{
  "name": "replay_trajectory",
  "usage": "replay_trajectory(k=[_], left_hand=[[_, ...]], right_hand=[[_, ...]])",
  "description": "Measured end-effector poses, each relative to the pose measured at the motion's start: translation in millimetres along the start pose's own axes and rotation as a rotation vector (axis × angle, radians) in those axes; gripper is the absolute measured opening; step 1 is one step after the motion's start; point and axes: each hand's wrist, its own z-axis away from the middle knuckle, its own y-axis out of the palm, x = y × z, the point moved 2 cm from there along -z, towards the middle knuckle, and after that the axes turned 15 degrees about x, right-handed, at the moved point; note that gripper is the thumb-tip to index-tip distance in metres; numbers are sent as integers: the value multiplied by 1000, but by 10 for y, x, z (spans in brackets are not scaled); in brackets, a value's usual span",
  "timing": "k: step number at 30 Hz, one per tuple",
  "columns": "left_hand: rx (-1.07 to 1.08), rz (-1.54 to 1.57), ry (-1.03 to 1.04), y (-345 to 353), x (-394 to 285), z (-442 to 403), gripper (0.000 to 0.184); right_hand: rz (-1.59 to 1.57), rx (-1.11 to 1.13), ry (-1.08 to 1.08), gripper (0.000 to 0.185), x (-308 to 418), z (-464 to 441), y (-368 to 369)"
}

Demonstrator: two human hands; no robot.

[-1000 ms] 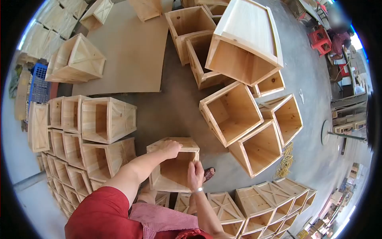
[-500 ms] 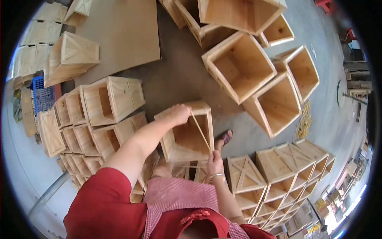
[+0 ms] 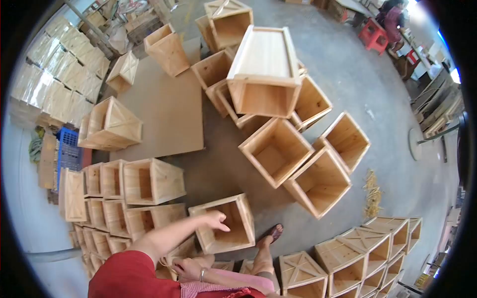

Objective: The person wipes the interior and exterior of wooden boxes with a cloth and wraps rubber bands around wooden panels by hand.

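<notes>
An open wooden crate (image 3: 226,243) stands on the floor in front of me, its hollow side facing up toward me. My left hand (image 3: 216,221) hovers over its opening, with thumb and fingers slightly apart and nothing visible between them. Low beside my legs, my right hand (image 3: 188,269), with a bangle at the wrist, has its fingers closed. A thin pale strip seems to curve out by those fingers, but its kind is not clear.
Stacked crates (image 3: 154,181) line the left, and more crates (image 3: 343,253) stand at the lower right. A loose crate pile (image 3: 273,149) lies ahead. Cardboard (image 3: 169,114) covers the floor at the back left. A red stool (image 3: 373,36) and a person (image 3: 393,22) are far right.
The thin strip stretched between my hands across the crate no longer spans it. My right hand has moved left and down toward my legs. The view has tilted up, showing more floor.
</notes>
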Motion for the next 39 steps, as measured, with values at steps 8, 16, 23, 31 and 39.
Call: replay_trajectory(k=[8,16,23,31,39], left_hand=[[-649,1374,-304,863,-942,-1351,48],[-818,1404,-165,1162,442,-470,45],[-360,1446,294,1406,120,2813,49],[-349,1130,389,1281,13,4570,50],[-390,1088,651,1438,151,5167,56]], right_hand=[[188,-439,846,46,-588,2289,-756],[269,-745,1115,30,-649,3242,-1249],[774,-956,1043,52,-419,2337,-1506],[296,-1258,410,34,1513,1956,-1274],[753,-1436,1189,35,1692,3645,-2123]])
